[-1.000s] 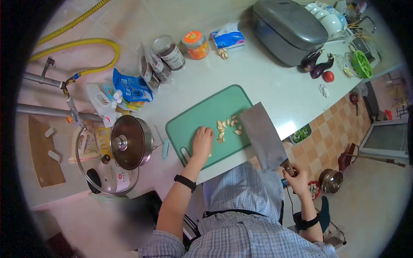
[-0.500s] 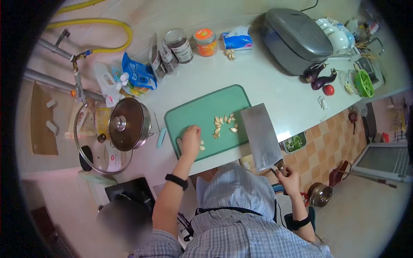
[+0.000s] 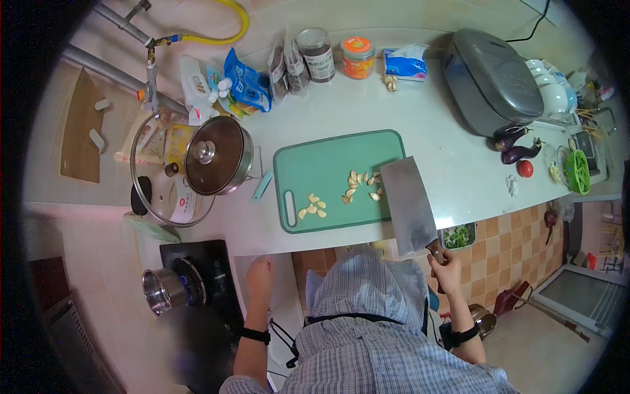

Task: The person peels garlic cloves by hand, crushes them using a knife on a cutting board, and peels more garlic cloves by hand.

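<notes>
My right hand (image 3: 447, 268) grips the wooden handle of a wide cleaver (image 3: 408, 205), its blade slanting up over the right end of a green cutting board (image 3: 335, 152). Pale garlic cloves (image 3: 312, 207) lie in a loose cluster at the board's lower left, and more garlic cloves (image 3: 352, 186) sit near the blade. Below the counter's front edge is my left hand (image 3: 260, 274), apart from the board; its fingers are mostly hidden, so what it holds, if anything, does not show.
Left of the board stand a lidded pot (image 3: 220, 157) and a light-blue-handled tool (image 3: 262, 186). A steel saucepan (image 3: 165, 291) is by the black stove (image 3: 220, 282). Jars, a rice cooker (image 3: 493, 79), eggplants (image 3: 520, 152) and a tomato (image 3: 525, 169) line the back and right.
My left hand has left the board and moved down past the counter edge, uncovering the left garlic cluster. The view has shifted; my right hand still holds the cleaver.
</notes>
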### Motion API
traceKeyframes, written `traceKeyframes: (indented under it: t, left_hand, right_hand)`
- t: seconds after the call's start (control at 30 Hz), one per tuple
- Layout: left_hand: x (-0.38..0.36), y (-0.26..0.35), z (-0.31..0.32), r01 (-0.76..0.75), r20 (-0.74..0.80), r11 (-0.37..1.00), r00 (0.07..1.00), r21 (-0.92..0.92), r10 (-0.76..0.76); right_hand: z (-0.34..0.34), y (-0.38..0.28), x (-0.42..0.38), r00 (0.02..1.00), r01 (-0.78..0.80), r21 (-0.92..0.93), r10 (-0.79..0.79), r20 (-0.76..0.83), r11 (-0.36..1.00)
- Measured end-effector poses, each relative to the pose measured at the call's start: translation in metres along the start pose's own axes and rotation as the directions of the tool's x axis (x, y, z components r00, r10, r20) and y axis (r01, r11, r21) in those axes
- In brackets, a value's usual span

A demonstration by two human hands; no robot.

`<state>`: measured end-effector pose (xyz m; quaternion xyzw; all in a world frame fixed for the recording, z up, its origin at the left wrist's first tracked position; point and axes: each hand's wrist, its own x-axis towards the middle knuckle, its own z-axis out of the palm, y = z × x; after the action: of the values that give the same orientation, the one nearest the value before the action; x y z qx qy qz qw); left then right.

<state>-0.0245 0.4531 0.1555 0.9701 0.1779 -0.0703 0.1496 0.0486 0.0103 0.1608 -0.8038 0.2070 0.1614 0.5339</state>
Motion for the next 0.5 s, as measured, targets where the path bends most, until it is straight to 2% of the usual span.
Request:
traceKeyframes:
  t: [0.03, 0.1, 0.17, 0.3, 0.43, 0.5]
  left_hand:
    - [0.006, 0.02, -0.006, 0.056, 0.04, 0.998, 0.998, 0.03, -0.057]
    - [0.021, 0.043, 0.001, -0.082, -0.103, 0.996, 0.992, -0.048, 0.076]
    - [0.046, 0.07, 0.014, -0.24, -0.127, 0.969, 0.961, 0.057, 0.245]
    - [0.086, 0.127, 0.05, -0.411, -0.243, 0.904, 0.895, -0.122, 0.374]
    - [0.11, 0.165, 0.068, -0.369, -0.141, 0.912, 0.927, -0.18, 0.347]
    - [0.117, 0.172, 0.075, -0.313, -0.127, 0.942, 0.946, -0.122, 0.298]
  right_hand:
    - [0.0, 0.002, 0.002, 1.0, -0.01, 0.015, 0.01, 0.011, 1.0]
    - [0.0, 0.003, 0.003, 0.999, -0.022, 0.022, 0.021, 0.025, 1.0]
    - [-0.001, 0.001, 0.002, 1.0, -0.014, 0.023, 0.013, 0.018, 1.0]
    - [-0.004, -0.018, -0.01, 0.999, -0.031, 0.026, 0.032, -0.024, 0.999]
    - [-0.006, -0.022, -0.022, 0.998, -0.05, -0.036, 0.048, -0.051, 0.998]
    - [-0.005, -0.028, -0.03, 0.996, -0.07, -0.016, 0.069, -0.056, 0.997]
